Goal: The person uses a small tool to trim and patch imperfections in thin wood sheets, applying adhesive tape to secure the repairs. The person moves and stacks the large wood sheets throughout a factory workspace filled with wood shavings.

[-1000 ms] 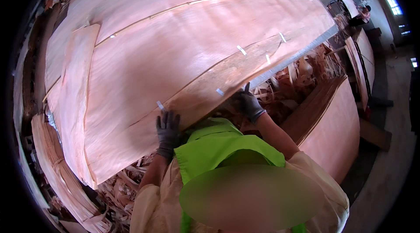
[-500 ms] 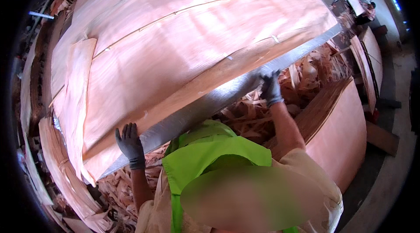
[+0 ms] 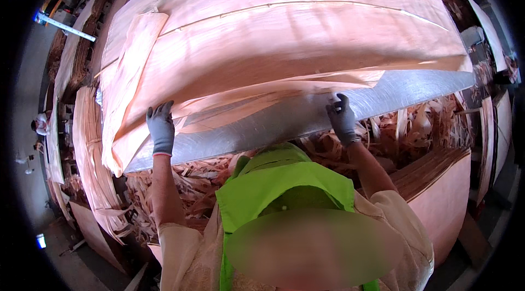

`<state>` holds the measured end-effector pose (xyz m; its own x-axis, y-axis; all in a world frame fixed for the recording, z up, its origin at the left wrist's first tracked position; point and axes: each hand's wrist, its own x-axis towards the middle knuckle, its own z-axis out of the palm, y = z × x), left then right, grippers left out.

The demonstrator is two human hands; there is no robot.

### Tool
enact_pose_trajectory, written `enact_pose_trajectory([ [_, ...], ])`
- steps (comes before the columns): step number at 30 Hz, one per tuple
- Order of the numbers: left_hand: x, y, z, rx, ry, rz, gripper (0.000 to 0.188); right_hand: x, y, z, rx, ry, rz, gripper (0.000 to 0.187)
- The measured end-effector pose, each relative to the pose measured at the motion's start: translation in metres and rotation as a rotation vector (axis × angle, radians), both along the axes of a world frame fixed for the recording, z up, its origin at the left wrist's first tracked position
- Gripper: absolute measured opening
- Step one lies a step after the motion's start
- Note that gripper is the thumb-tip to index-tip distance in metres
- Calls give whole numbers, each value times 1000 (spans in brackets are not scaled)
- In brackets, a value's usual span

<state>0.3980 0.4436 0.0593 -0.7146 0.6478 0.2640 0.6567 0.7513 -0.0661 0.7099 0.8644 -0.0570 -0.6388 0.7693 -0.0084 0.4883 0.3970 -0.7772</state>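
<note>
A broad pinkish wood veneer sheet [image 3: 284, 34] covers most of a metal table, and its near edge is lifted and wavy. Beneath that edge, loose veneer strips [image 3: 235, 106] lie on the bare metal border [image 3: 306, 113]. My left hand [image 3: 161, 130], in a grey glove, touches the veneer near its left front corner, fingers stretched out. Over the metal border, my right hand [image 3: 342, 120], also gloved, has its fingers bent and apart, with nothing seen in it. A narrow folded veneer piece [image 3: 134, 72] lies along the sheet's left side.
Torn veneer scraps [image 3: 191, 192] heap up below the table's near edge. To the right stands a stack of veneer sheets [image 3: 437, 192]; another bundle of veneer [image 3: 90, 149] leans along the left. A person [image 3: 40, 124] is far off at left.
The view has turned, so the table edge lies flatter across it. The veneer's near edge now stands lifted, showing strips beneath. My right hand's fingers stay over the metal border.
</note>
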Motion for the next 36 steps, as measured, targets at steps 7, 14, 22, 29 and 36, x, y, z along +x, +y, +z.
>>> enact_pose_trajectory([
  [7,-3,5,1,-2,23,17,35,-36,42,-4,170,-300,53,60],
  [14,0,2,1,28,49,-19,33,-36,51,3,209,-329,-79,44],
  [22,10,0,6,-32,47,-51,36,45,89,-18,457,-399,365,21],
  [29,44,-5,-22,-15,-26,-93,39,236,183,-65,-53,-640,184,36],
  [36,91,-47,-72,-166,48,-84,38,101,217,-64,-854,611,-718,65],
])
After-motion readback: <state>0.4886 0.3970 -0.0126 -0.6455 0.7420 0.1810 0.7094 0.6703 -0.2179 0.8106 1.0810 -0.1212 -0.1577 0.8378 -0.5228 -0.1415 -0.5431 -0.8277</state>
